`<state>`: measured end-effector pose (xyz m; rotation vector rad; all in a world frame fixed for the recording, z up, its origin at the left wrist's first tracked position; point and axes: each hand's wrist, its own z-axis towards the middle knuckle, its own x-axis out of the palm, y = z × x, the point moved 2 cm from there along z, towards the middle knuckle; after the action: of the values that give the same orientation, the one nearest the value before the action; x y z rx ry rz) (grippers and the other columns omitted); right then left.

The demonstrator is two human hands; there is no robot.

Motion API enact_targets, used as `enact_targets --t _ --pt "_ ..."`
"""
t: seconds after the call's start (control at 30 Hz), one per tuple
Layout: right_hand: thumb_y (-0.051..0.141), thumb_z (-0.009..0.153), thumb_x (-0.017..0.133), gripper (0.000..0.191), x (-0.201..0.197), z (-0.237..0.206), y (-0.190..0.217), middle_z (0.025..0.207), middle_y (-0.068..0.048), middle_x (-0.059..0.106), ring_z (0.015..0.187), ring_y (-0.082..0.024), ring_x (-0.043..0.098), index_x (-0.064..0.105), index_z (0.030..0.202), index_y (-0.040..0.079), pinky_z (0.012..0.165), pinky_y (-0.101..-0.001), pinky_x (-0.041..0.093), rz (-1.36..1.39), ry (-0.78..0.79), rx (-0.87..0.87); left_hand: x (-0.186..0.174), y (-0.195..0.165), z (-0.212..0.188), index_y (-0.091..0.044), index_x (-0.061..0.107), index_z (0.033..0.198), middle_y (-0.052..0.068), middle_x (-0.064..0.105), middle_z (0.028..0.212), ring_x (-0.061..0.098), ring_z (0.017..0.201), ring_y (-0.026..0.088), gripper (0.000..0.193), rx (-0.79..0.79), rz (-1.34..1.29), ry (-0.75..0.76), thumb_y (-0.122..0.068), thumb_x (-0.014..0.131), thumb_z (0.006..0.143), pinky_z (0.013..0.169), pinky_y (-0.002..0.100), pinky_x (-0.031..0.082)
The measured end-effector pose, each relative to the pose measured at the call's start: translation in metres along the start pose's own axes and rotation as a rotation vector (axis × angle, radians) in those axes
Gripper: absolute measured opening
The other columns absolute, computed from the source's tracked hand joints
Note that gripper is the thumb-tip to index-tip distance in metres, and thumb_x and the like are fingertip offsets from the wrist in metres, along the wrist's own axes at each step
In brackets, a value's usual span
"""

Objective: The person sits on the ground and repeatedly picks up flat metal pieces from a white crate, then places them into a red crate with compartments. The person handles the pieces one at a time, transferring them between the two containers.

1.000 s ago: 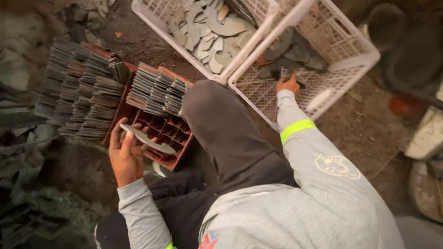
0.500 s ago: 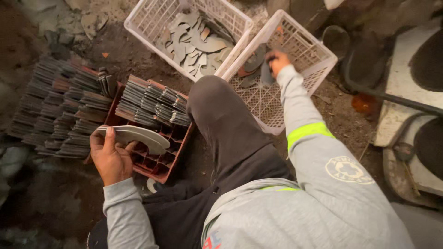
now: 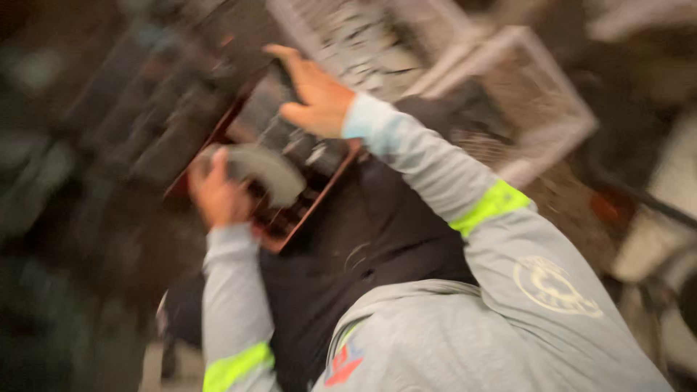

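Left hand (image 3: 215, 194) clamps curved grey metal piece (image 3: 265, 170) over red tray (image 3: 290, 231). Right hand (image 3: 314, 93) above tray's far end, pinching dark piece (image 3: 284, 72); view blurred.

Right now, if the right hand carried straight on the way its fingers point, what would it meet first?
Probably the stacked grey pieces in the red-brown crate: the right hand points up-left over them. Motion blur leaves depth uncertain.

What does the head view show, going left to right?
Left hand holding a grey curved piece → right hand over the red tray → yellow sleeve band → white crate.
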<state>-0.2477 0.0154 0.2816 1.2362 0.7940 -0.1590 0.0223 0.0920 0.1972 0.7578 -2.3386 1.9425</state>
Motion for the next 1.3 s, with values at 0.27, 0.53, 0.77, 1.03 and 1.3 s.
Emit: enact_targets --t 0.27,0.53,0.77,1.03,1.3 --pt "0.012 0.098 0.055 0.043 0.087 -0.002 0.014 0.084 -0.009 0.070 0.058 -0.016 0.067 0.055 0.139 0.001 0.057 -0.0361 0.057 0.470 0.030 0.215 -0.032 0.016 0.031 -0.003 0.065 0.121 0.004 0.071 0.103 0.066 0.089 0.015 0.031 0.121 0.092 -0.167 -0.015 0.075 0.094 0.075 0.032 0.056" --pt "0.014 0.117 0.058 0.020 0.127 0.004 -0.019 0.112 -0.012 0.061 0.107 -0.012 0.056 0.051 0.130 0.000 0.093 -0.0294 0.051 0.497 -0.005 -0.106 -0.019 0.014 0.034 0.001 0.064 0.117 0.006 0.069 0.106 0.065 0.097 0.017 0.019 -0.020 -0.236 0.078 -0.010 0.064 0.102 0.086 0.031 0.054" --pt "0.031 0.116 0.041 0.051 0.142 -0.004 0.013 0.108 -0.004 0.057 0.089 -0.009 0.055 0.036 0.161 0.009 0.080 -0.0254 0.051 0.705 0.247 0.115 -0.008 0.027 0.017 -0.002 0.051 0.137 0.009 0.064 0.122 0.062 0.108 0.020 0.032 -0.045 -0.336 0.092 -0.019 0.056 0.110 0.095 0.037 0.052" --pt "0.035 0.118 0.041 0.056 0.127 -0.002 0.038 0.119 -0.005 0.061 0.081 -0.011 0.055 0.030 0.168 0.012 0.074 -0.0276 0.049 0.907 0.272 0.058 0.000 -0.008 0.031 -0.011 0.043 0.151 0.009 0.059 0.121 0.062 0.109 0.022 0.042 -0.008 -0.475 0.208 -0.027 0.053 0.113 0.099 0.045 0.054" --pt "0.014 0.115 0.048 0.054 0.103 -0.004 0.037 0.120 -0.012 0.060 0.105 -0.023 0.059 0.037 0.167 0.011 0.101 -0.0356 0.050 0.306 0.257 -0.286 -0.015 -0.014 0.031 -0.016 0.042 0.153 0.014 0.065 0.123 0.068 0.120 0.035 0.046 -0.142 -0.476 0.259 -0.029 0.052 0.110 0.105 0.051 0.060"
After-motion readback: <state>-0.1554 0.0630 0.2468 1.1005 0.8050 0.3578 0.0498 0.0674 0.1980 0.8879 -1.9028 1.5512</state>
